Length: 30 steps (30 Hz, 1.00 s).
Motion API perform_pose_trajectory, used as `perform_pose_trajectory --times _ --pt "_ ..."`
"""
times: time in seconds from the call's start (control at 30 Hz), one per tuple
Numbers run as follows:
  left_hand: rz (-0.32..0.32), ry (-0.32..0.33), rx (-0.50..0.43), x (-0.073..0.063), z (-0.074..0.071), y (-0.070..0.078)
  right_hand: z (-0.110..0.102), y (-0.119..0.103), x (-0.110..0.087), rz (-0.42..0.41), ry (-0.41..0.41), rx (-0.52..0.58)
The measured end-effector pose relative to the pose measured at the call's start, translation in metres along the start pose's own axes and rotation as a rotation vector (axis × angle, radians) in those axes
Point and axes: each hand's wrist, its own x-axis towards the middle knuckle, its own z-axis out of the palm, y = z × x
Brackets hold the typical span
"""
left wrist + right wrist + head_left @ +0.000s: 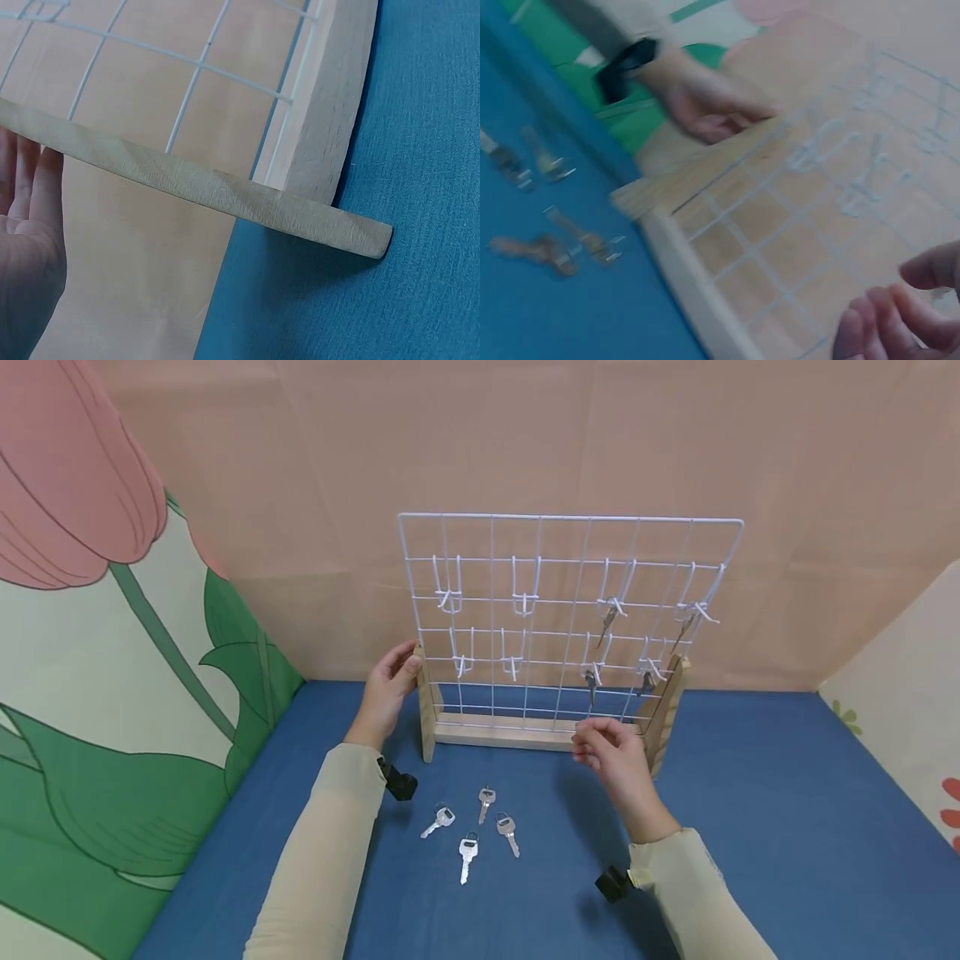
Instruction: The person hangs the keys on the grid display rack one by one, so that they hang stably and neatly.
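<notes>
A white wire grid rack (pixel 570 517) with double hooks stands tilted back in a wooden stand (pixel 510 737). My left hand (pixel 385 693) grips the top of the stand's left side piece (pixel 172 176), fingers behind the wood in the left wrist view. My right hand (pixel 613 760) hovers before the lower right of the grid, fingers loosely bent; its fingertips (pixel 885 307) show no key between them. Keys hang on the right-hand hooks, among them an upper key (pixel 608 622) and a lower key (pixel 591 687). Several silver keys with rings, one of them the nearest key (pixel 468 858), lie on the table.
A blue cloth (pixel 750 827) covers the table. Behind the rack rises a plain tan backdrop (pixel 337 460). A panel with a printed tulip (pixel 75 477) stands at the left, a pale panel (pixel 900 710) at the right. The left-hand hooks (pixel 450 602) hold no keys.
</notes>
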Motion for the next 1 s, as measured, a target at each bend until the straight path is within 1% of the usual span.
perform_pose_trajectory --times 0.17,0.33,0.4,0.47,0.57,0.73,1.0 --pt "0.001 0.001 -0.004 0.000 0.000 0.002 0.004 0.019 -0.005 0.021 -0.167 -0.269" --pt "-0.005 0.007 -0.012 0.001 0.000 0.001 0.013 0.040 -0.009 -0.030 -0.397 -0.486" --pt "-0.007 0.010 -0.012 0.001 0.000 0.001 0.018 0.046 -0.009 -0.070 -0.466 -0.567" --pt "-0.008 0.011 -0.011 0.001 0.000 0.001 0.023 0.050 -0.010 -0.106 -0.514 -0.626" --pt "-0.007 0.009 -0.009 0.000 0.001 0.002 0.032 0.055 -0.009 -0.150 -0.562 -0.667" --pt "-0.004 0.005 -0.008 -0.001 0.001 0.002 0.043 0.057 -0.007 -0.152 -0.620 -0.707" --pt "-0.012 0.009 -0.007 0.000 0.001 0.001 0.050 0.056 -0.006 -0.142 -0.639 -0.792"
